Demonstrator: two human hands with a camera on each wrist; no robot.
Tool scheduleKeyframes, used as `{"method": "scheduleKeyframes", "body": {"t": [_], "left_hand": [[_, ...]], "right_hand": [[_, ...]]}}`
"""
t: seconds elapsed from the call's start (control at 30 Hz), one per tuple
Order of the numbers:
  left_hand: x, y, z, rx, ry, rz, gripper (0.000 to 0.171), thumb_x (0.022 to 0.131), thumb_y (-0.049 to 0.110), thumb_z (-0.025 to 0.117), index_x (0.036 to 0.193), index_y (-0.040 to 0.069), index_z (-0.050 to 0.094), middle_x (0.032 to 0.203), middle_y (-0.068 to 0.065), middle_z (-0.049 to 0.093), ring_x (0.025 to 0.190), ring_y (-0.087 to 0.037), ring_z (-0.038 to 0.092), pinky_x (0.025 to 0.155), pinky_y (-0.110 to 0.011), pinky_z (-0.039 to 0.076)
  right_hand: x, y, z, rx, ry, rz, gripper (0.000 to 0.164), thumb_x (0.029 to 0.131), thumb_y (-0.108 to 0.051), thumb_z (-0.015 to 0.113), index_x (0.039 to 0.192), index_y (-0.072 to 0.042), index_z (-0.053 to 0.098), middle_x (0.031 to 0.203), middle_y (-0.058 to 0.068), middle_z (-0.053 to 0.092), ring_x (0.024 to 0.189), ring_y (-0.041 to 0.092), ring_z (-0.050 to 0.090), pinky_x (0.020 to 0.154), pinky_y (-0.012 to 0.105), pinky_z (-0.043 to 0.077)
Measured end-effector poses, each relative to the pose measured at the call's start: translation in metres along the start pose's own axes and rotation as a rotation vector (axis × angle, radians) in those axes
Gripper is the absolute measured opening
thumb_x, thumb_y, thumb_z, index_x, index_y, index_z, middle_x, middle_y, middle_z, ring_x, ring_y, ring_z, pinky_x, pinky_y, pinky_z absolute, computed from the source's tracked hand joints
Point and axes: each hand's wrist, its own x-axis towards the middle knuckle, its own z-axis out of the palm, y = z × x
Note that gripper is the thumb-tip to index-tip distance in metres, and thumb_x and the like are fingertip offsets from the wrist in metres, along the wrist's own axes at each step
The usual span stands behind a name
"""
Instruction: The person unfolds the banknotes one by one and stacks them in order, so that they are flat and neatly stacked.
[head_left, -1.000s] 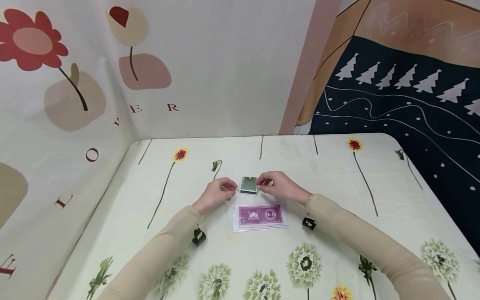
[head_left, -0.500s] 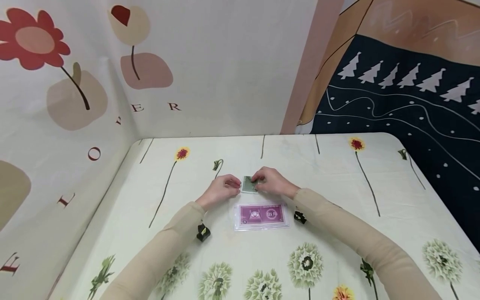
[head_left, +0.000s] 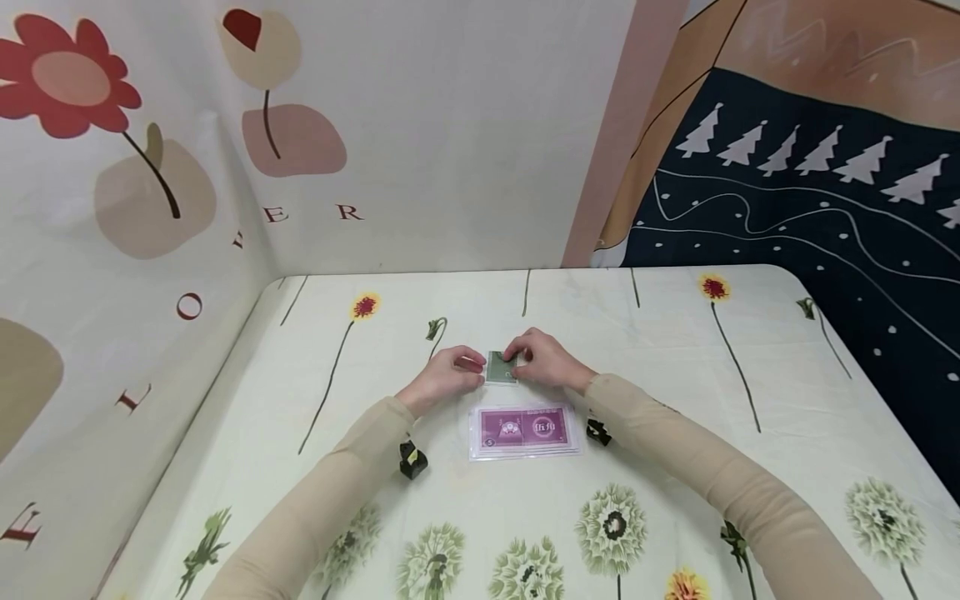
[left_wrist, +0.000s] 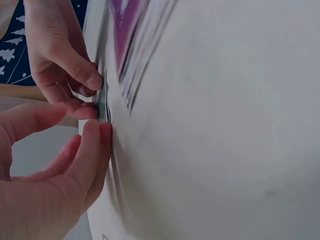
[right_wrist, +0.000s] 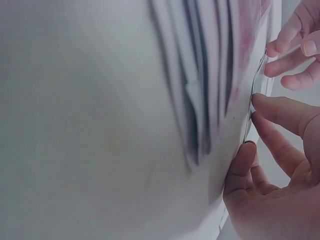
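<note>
Farther back on the table lies a small pile of green banknotes in clear sleeves. My right hand holds its right side, index and middle fingertips on top and the thumb at the near right edge. At the pile's left edge is my left hand, its fingers slightly bent and the fingertips right by that edge. In the left wrist view the left hand's fingertips reach the pile's edge, seen almost side-on. Nearer to me lies a stack of purple banknotes in clear sleeves; neither hand touches it.
A pale cloth printed with flowers covers the table. Black wrist cameras hang under both forearms. Behind the table hangs a light printed curtain, with a dark tree-patterned cloth to the right.
My right hand has moved left from the pile's right edge onto its top. The left hand has come slightly right, staying at the left edge. The purple stack lies as before.
</note>
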Motion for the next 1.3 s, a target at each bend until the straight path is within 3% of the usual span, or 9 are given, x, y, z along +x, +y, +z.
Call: {"method": "scheduleKeyframes", "body": {"t": [0.23, 0.5, 0.6, 0.7, 0.97, 1.3], "left_hand": [[0.004, -0.001, 0.003, -0.223, 0.020, -0.098, 0.042, 0.085, -0.006, 0.063, 0.125, -0.007, 0.051, 0.116, -0.024, 0.060, 0.097, -0.025, 0.062, 0.086, -0.031, 0.052], [0.004, 0.001, 0.005, -0.279, 0.018, -0.106, 0.042, 0.085, -0.007, 0.059, 0.126, -0.008, 0.050, 0.119, -0.025, 0.058, 0.095, -0.022, 0.059, 0.081, -0.029, 0.051], [0.004, 0.002, 0.006, -0.293, 0.005, -0.088, 0.044, 0.084, -0.007, 0.060, 0.127, -0.008, 0.050, 0.121, -0.026, 0.057, 0.099, -0.025, 0.059, 0.084, -0.031, 0.049], [0.005, 0.001, 0.011, -0.272, 0.005, -0.027, 0.046, 0.082, -0.009, 0.060, 0.127, -0.007, 0.050, 0.121, -0.026, 0.056, 0.104, -0.030, 0.058, 0.089, -0.034, 0.050], [0.009, -0.003, 0.030, -0.220, 0.148, 0.103, 0.043, 0.077, -0.015, 0.063, 0.118, -0.005, 0.055, 0.112, -0.023, 0.055, 0.101, -0.034, 0.060, 0.086, -0.035, 0.053], [0.010, 0.000, 0.033, -0.201, 0.207, 0.129, 0.031, 0.080, -0.011, 0.063, 0.111, -0.003, 0.061, 0.114, -0.019, 0.059, 0.107, -0.034, 0.060, 0.089, -0.036, 0.052]], "right_hand": [[0.001, 0.003, 0.000, 0.029, 0.018, -0.001, 0.024, 0.078, 0.000, 0.074, 0.101, -0.003, 0.070, 0.098, 0.008, 0.058, 0.085, 0.021, 0.050, 0.076, 0.030, 0.043], [0.002, 0.004, -0.001, 0.033, 0.012, 0.013, 0.023, 0.078, 0.000, 0.074, 0.101, -0.003, 0.070, 0.098, 0.007, 0.059, 0.084, 0.020, 0.049, 0.076, 0.030, 0.042], [0.002, 0.004, -0.001, 0.026, 0.011, 0.010, 0.023, 0.078, 0.000, 0.074, 0.101, -0.003, 0.069, 0.097, 0.007, 0.060, 0.084, 0.019, 0.049, 0.076, 0.030, 0.043], [0.003, 0.004, -0.002, 0.019, 0.012, 0.002, 0.023, 0.078, 0.000, 0.074, 0.100, -0.003, 0.069, 0.096, 0.006, 0.061, 0.084, 0.019, 0.049, 0.075, 0.030, 0.043], [0.005, 0.002, -0.001, -0.007, 0.018, -0.008, 0.019, 0.078, 0.000, 0.074, 0.096, -0.002, 0.068, 0.092, 0.007, 0.063, 0.084, 0.019, 0.048, 0.074, 0.029, 0.042], [-0.007, 0.001, -0.006, 0.109, 0.020, -0.035, 0.021, 0.082, -0.002, 0.072, 0.102, 0.001, 0.066, 0.098, 0.010, 0.060, 0.087, 0.022, 0.054, 0.075, 0.031, 0.047]]}}
